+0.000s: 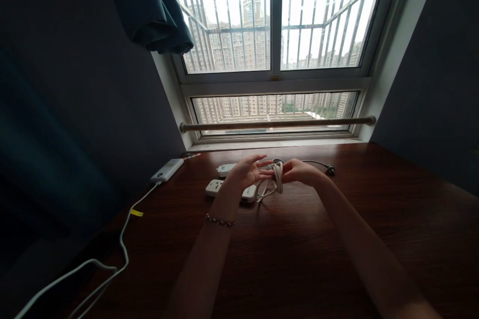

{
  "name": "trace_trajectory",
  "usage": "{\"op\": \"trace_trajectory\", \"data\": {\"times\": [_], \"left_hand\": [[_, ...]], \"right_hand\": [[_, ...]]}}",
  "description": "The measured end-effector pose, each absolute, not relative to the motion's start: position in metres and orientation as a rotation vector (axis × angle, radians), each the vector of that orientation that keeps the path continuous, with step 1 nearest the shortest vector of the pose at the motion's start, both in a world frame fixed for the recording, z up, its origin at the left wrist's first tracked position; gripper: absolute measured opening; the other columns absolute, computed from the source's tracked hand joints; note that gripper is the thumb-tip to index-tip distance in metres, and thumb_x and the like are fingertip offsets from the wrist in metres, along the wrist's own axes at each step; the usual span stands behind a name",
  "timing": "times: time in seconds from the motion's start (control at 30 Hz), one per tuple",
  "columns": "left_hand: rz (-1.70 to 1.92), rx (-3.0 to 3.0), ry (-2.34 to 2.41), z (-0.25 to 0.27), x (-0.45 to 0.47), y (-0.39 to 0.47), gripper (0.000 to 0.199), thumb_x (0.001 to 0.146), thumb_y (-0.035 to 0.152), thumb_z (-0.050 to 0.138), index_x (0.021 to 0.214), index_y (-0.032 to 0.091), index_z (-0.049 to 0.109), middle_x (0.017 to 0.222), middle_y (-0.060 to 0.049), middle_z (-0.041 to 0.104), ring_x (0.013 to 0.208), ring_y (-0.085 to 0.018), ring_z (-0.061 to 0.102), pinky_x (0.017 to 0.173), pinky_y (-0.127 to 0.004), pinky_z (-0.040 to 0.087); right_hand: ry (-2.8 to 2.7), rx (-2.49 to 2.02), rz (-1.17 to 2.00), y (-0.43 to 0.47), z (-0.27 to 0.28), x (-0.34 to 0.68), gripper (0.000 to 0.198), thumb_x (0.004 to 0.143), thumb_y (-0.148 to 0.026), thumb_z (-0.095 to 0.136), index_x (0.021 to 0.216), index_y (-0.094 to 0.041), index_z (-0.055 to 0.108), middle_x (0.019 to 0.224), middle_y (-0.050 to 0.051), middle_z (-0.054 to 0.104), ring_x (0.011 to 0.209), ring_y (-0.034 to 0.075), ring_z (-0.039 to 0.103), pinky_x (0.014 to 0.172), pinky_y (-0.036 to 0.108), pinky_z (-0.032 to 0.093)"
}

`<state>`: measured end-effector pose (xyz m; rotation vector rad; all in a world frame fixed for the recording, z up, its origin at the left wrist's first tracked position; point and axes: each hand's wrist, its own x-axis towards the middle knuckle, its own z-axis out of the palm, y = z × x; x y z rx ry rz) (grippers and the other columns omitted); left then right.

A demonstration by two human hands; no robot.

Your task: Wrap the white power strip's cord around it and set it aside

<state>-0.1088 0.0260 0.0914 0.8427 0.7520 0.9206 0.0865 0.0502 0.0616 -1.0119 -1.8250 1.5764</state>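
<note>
the left hand (245, 172) sits w/ fingers extended and spread, fingertips touching the coiled white cord (277, 177). the right hand (299, 171) is closed in a pinch around the same bundle from the opposite side. the cord bundle is between both hands, held just above the wooden desk (292, 249).

risks (judged):
- the coil is gripped by the right hand only; the left is open, so the loops may slacken and unwind if the pinch eases.
- a loose tail hangs below the bundle, toward the left-hand side; it may snag on the power strip (230, 191) just under the left hand.
- the cord runs past the right hand to a dark plug (330, 170) lying on the desk; pulling the bundle may drag the plug across the surface.
- whether the cord is attached to a strip under the left hand: cannot tell, hidden by the hand.

count:
- hands: 2, one person.
- cord bundles: 1.
- plugs: 1, beyond the right hand.
- white power strips: 2, one under the left hand, a second strip (226, 169) just past it.
- white power bank (166, 170): 1, well to the outer side of the left hand, w/ 1 white cable (123, 239) carrying 1 yellow tag (136, 213).
- bracelet (220, 221): 1, on the left wrist.
</note>
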Motion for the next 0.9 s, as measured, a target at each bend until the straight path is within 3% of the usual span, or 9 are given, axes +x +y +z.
{"op": "trace_trajectory", "data": {"times": [0.13,0.3,0.5,0.73,0.9], "left_hand": [[0.974,0.863,0.754,0.092,-0.103,0.025,0.02,0.076,0.014,0.058,0.095,0.012,0.051,0.103,-0.016,0.059,0.082,-0.023,0.067,0.076,-0.037,0.052],[0.983,0.956,0.772,0.088,-0.096,0.022,0.027,0.074,0.001,0.054,0.099,0.011,0.051,0.1,-0.012,0.059,0.084,-0.02,0.066,0.082,-0.037,0.051],[0.936,1.172,0.922,0.082,-0.098,0.021,0.02,0.075,0.003,0.059,0.093,0.012,0.058,0.098,-0.011,0.061,0.089,-0.021,0.064,0.085,-0.041,0.05],[1.029,1.366,0.992,0.092,-0.123,0.024,0.035,0.066,0.017,0.074,0.097,0.013,0.058,0.11,-0.013,0.059,0.079,-0.019,0.067,0.076,-0.036,0.053],[0.703,1.706,1.308,0.082,-0.138,0.032,0.053,0.054,0.026,0.08,0.101,0.014,0.059,0.089,-0.008,0.065,0.057,-0.014,0.061,0.053,-0.026,0.049]], "right_hand": [[-1.688,-0.858,1.887,0.048,0.066,0.09,0.029,0.061,-0.024,0.073,0.086,-0.009,0.068,0.084,0.008,0.068,0.082,0.017,0.064,0.078,0.026,0.049],[-1.808,-0.99,1.652,0.052,0.056,0.081,0.036,0.056,-0.02,0.076,0.09,-0.013,0.065,0.079,0.003,0.067,0.07,0.013,0.061,0.062,0.02,0.047],[-1.813,-1.081,1.54,0.054,0.052,0.079,0.034,0.052,-0.015,0.074,0.085,-0.015,0.063,0.072,0.001,0.064,0.065,0.013,0.06,0.058,0.022,0.048],[-1.758,-1.239,1.466,0.055,0.05,0.079,0.024,0.051,-0.011,0.067,0.075,-0.012,0.062,0.063,0.0,0.061,0.056,0.012,0.057,0.051,0.021,0.046],[-1.75,-1.219,1.476,0.054,0.051,0.078,0.015,0.054,-0.011,0.063,0.068,-0.01,0.061,0.057,0.001,0.06,0.052,0.011,0.055,0.046,0.019,0.041]]}}
